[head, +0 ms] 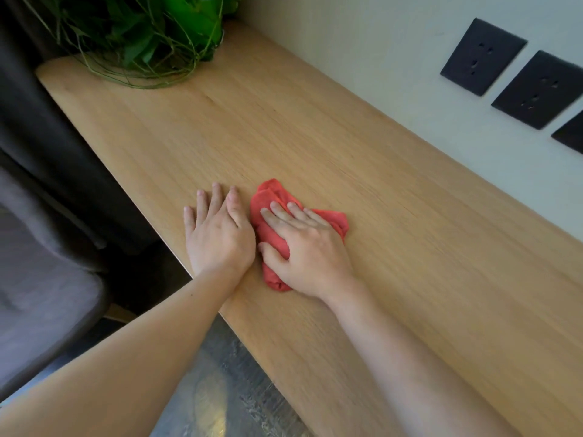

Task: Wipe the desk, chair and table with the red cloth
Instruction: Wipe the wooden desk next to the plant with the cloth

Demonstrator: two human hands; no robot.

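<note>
Here, right hand (pixel 306 252) flat on cloth (pixel 273 197)

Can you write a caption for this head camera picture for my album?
Right hand presses the red cloth on the wooden desk, left hand flat beside it.

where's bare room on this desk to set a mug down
Bare desk lies between the plant and the hands, front edge to wall. More lies right of the red cloth. Crowded: the far end under the plant, and mid-desk, where the left hand lies flat beside the right hand pressing the cloth.
</note>
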